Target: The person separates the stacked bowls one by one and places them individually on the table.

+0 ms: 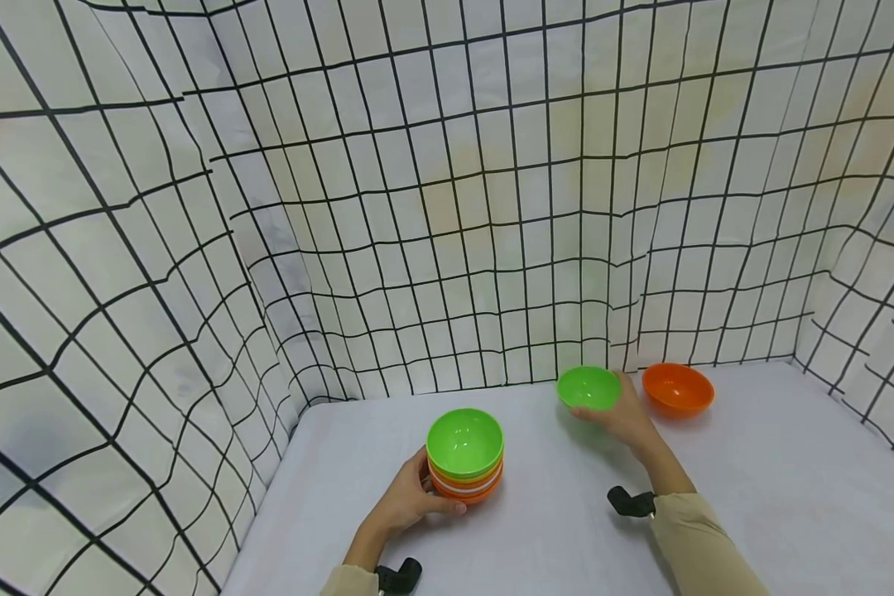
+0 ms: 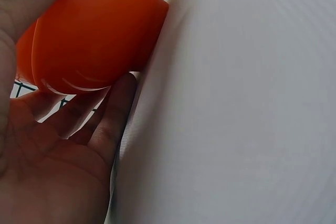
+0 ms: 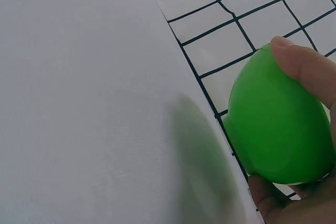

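Note:
A stack of nested bowls stands on the white table, a green one on top and orange, yellow and white rims below. My left hand holds the stack low on its left side, thumb in front. In the left wrist view, thumb and fingers lie around an orange bowl at the bottom. Farther back and right, my right hand grips a single green bowl by its side. The right wrist view has this green bowl raised off the cloth, its shadow apart from it.
A lone orange bowl sits at the back of the table, just right of my right hand. White cloth covers the tabletop. Behind and at both sides rise white walls with a black grid.

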A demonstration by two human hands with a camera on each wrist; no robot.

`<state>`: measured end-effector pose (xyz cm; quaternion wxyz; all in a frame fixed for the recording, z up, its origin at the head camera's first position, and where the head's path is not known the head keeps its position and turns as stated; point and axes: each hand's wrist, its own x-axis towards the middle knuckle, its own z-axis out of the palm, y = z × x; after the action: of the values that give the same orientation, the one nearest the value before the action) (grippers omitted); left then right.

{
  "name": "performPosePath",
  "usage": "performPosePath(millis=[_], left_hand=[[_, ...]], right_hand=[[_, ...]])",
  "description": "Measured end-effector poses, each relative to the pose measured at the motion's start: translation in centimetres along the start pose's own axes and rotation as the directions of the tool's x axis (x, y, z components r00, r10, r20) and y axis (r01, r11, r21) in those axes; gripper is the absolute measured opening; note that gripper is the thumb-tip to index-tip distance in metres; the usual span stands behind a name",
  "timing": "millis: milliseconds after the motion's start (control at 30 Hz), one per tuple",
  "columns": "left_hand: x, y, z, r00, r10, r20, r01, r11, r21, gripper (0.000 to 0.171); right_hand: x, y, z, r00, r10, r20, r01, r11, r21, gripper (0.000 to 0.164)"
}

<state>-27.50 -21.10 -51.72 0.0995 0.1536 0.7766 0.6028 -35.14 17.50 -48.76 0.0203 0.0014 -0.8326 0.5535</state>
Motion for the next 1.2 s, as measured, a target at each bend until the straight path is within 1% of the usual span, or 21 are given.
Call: performPosePath(millis=[200, 300, 467, 733, 933, 1200], left_hand=[[0.0, 0.1, 0.0, 1.000, 0.000, -0.001, 0.000, 1.000, 0.004, 0.103], [-0.1, 0.1, 0.0, 1.000, -0.007, -0.002, 0.007, 1.000, 0.002, 0.104], [-0.1, 0.2, 0.0, 1.000, -0.005, 0.002, 0.005, 1.000, -0.001, 0.103], [-0.1, 0.3, 0.0, 1.000, 0.003, 0.004, -0.003, 1.000, 0.007, 0.100], [-0.1, 0.3, 0.0, 1.000, 0.006, 0.003, -0.006, 1.000, 0.022, 0.099], [-0.1, 0.2, 0.0, 1.000, -0.002, 0.000, 0.002, 1.000, 0.002, 0.100]], right_hand=[[0.5, 1.3, -0.3, 1.000, 0.003, -0.010, -0.003, 0.999, -0.049, 0.114], [0.6, 1.8, -0.4, 1.000, 0.016, -0.007, -0.016, 0.998, -0.057, 0.113], [0.7, 2.2, -0.5, 1.000, 0.016, -0.001, -0.016, 0.999, -0.035, 0.109], [0.8, 2.5, -0.5, 1.000, 0.010, 0.001, -0.010, 1.000, 0.012, 0.108], [0.8, 2.5, -0.4, 1.000, 0.027, -0.006, -0.027, 0.999, 0.032, 0.111], [0.8, 2.4, -0.4, 0.999, 0.052, -0.009, -0.051, 0.998, 0.042, 0.117]])
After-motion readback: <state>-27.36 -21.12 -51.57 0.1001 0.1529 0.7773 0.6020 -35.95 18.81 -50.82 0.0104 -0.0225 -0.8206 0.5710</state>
